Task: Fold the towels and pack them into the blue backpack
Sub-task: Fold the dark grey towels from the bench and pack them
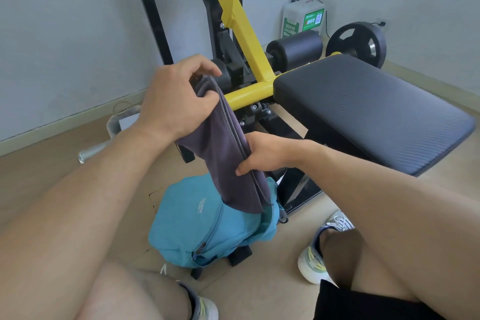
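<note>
Soft matt grey cloth towel [226, 148], finely ribbed w/ stitched hem, hangs between left hand [176, 101] and right hand [265, 153]; below them, blue backpack [197, 226] of thin matt woven fabric w/ printed logo & dark zip. Right of hands, bench pad [368, 109] in black textured vinyl w/ slight sheen; behind hands, glossy yellow painted metal frame [249, 44] w/ shiny bolts, and matt black foam roller [296, 49]. Floor [78, 161] smooth, pale, wood-look.
</note>
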Tool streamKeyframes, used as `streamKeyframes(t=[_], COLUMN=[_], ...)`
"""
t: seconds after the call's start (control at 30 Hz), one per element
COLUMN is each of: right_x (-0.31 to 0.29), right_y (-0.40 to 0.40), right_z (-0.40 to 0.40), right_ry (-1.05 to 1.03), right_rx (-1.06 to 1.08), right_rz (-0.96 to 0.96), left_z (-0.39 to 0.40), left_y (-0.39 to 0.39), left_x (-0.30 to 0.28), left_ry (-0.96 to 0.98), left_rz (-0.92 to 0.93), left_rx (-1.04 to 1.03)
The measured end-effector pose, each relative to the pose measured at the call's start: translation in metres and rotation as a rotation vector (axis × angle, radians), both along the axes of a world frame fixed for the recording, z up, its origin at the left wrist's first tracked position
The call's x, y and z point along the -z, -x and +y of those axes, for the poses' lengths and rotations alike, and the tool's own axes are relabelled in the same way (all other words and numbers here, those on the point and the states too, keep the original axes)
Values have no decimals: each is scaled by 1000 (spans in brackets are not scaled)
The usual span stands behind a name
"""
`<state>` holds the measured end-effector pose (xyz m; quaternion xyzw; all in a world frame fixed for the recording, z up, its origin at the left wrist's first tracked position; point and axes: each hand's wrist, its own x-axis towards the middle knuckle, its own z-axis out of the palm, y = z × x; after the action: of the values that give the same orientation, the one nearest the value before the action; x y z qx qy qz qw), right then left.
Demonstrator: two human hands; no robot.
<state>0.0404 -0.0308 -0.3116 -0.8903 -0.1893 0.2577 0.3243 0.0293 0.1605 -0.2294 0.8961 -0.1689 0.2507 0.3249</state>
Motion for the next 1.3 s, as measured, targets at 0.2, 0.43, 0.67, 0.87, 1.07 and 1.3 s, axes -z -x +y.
streamKeyframes(t=[0.2, 0.43, 0.67, 0.87, 1.07, 1.3], right_x=[8, 18, 23, 21, 10, -2], right_y=[2, 5, -1, -10, -22, -25], right_z=[11, 27, 34, 9, -13, -21], right_ry=[-57, -34, 23, 96, 31, -350], right_rx=[16, 112, 287, 305, 408, 595], right_rz=[66, -44, -156, -42, -47, -120], left_z=[0, 2, 12, 35, 89, 98], left_y=[-1, -5, -11, -24, -51, -50], left_x=[0, 2, 2, 14, 69, 73], left_ry=[76, 200, 191, 256, 654, 847], left_rz=[-63, -39, -54, 85, 512, 634], left_rx=[-8, -100, -190, -337, -490, -660])
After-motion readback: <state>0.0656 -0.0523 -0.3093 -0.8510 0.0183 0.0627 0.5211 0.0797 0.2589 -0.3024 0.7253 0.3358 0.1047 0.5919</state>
